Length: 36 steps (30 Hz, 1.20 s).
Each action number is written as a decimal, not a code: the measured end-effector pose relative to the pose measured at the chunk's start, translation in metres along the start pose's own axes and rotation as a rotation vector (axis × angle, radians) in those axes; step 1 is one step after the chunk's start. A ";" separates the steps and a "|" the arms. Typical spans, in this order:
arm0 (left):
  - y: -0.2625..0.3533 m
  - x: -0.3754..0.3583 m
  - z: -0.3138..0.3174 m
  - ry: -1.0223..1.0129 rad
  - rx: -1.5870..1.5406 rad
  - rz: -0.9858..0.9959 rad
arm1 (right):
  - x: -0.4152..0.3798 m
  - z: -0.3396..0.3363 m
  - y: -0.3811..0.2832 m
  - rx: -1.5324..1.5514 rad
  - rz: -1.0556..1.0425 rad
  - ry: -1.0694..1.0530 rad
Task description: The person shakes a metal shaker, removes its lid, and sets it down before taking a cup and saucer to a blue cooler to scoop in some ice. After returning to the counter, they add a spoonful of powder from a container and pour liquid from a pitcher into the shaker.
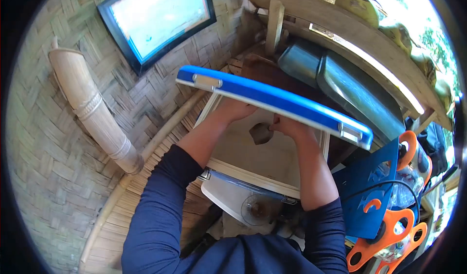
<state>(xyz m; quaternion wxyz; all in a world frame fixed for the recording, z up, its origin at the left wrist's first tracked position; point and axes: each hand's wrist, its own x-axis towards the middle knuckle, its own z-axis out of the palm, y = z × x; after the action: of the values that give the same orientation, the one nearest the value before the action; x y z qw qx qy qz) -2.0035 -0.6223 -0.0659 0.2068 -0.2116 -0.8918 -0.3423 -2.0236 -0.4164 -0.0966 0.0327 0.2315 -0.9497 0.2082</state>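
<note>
A white-lined box [253,152] stands open in front of me, its blue lid [282,99] tilted up over both my wrists. My left hand [237,109] reaches inside under the lid, its fingertips hidden by the lid's edge. Farther right, my right hand [288,125] is also inside, with its thumb and finger closed on the edge of a small dark brownish piece [261,133]. Metal latches show on the lid and on the box's front rim. Below the front rim is a clear glass [256,210] on a white surface.
A bamboo tube [92,108] and a framed panel [160,18] hang on the woven wall at left. Dark containers [340,79] lie behind the lid under a wooden beam [350,23] bearing green coconuts. Close on my right are a blue board [365,191] and orange-handled parts [379,240].
</note>
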 end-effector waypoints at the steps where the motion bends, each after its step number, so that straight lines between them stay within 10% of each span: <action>1: -0.003 -0.002 0.003 0.030 -0.185 0.028 | 0.003 0.026 0.010 0.148 0.030 0.106; 5: -0.016 -0.002 0.012 0.137 -0.159 0.104 | -0.001 0.059 -0.005 -0.297 -0.133 -0.025; 7: -0.017 0.001 0.007 0.084 -0.139 0.030 | -0.005 0.048 -0.020 -0.467 -0.094 -0.409; 16: -0.029 0.008 0.002 0.051 -0.104 -0.081 | -0.017 0.059 -0.017 -0.491 0.241 -0.664; 36: -0.023 0.010 -0.008 0.277 0.103 0.137 | -0.014 0.085 0.008 -0.534 0.162 -1.193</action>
<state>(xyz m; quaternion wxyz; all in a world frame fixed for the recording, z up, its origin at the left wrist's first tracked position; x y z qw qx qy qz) -2.0224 -0.6408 -0.0675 0.3612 -0.2121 -0.8545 -0.3071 -2.0120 -0.4389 -0.1790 -0.4590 0.2187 -0.8383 -0.1969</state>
